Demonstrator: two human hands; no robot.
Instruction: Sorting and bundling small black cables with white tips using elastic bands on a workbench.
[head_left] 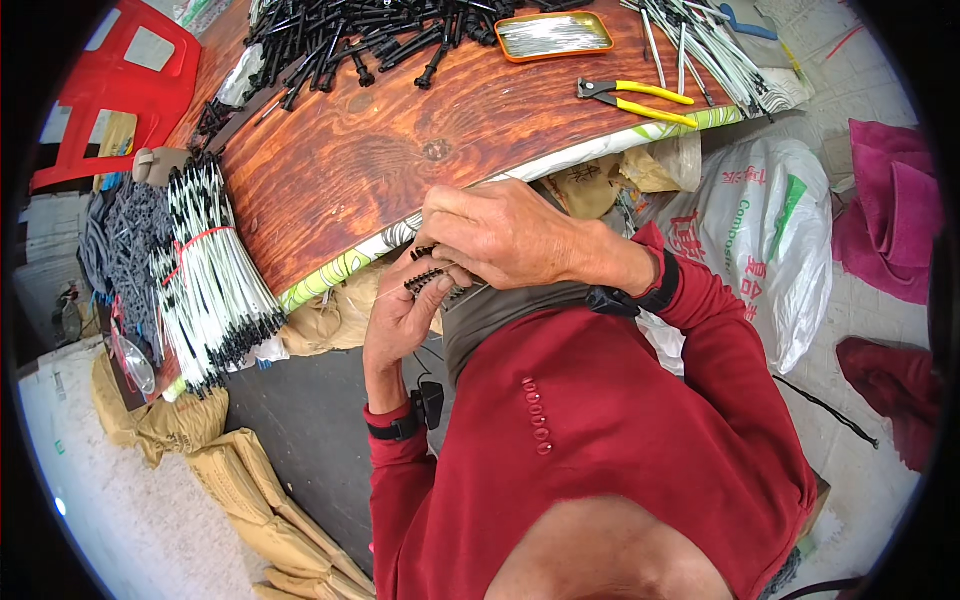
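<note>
Close to the table's near edge, my two hands meet in front of my body. My left hand (400, 318) is closed, its thumb and fingers pinching small black ridged pieces (424, 280) that look like toothed strips. My right hand (510, 232) lies just above and against it, fingers curled together in a pinch. Whatever sits between the right fingertips is hidden. On the table beyond lie a pair of yellow-handled cutting pliers (640, 100) and a shallow orange-rimmed tin (556, 37) of thin silvery pins or wires. A heap of black rod-like plastic parts (400, 40) covers the far side.
A bundle of white rods with black tips (205, 270) stands at the table's left end, beside dark grey parts (135, 235). More white rods (700, 50) lie far right. Around me are a red plastic chair (165, 90), a white plastic bag (775, 230) and brown paper sacks (240, 490).
</note>
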